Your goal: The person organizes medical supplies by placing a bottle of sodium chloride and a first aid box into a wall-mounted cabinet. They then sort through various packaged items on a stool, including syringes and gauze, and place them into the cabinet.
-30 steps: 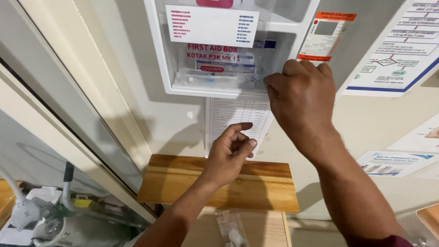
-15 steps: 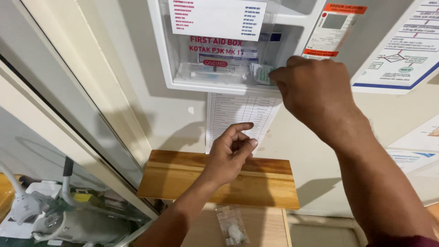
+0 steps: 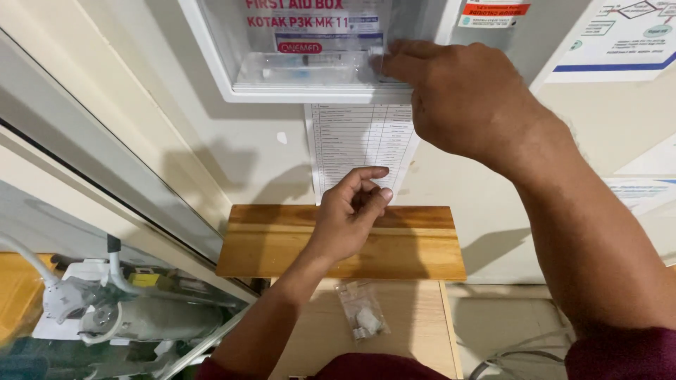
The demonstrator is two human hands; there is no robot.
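White printed sheet (image 3: 360, 144) hangs lengthwise down the wall, left hand (image 3: 346, 218) touching.

Right hand (image 3: 468, 98) raised, fingers extended; left hand (image 3: 348, 214) lower, loosely curled.

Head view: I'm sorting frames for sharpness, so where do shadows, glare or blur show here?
Head view: soft shadows of both arms fall on the wall and beside the wooden shelf; the clear front of the wall cabinet gives a mild sheen, no harsh glare; the right hand and left hand look sharp, the small plastic bag slightly soft; the frame edges bend a little.
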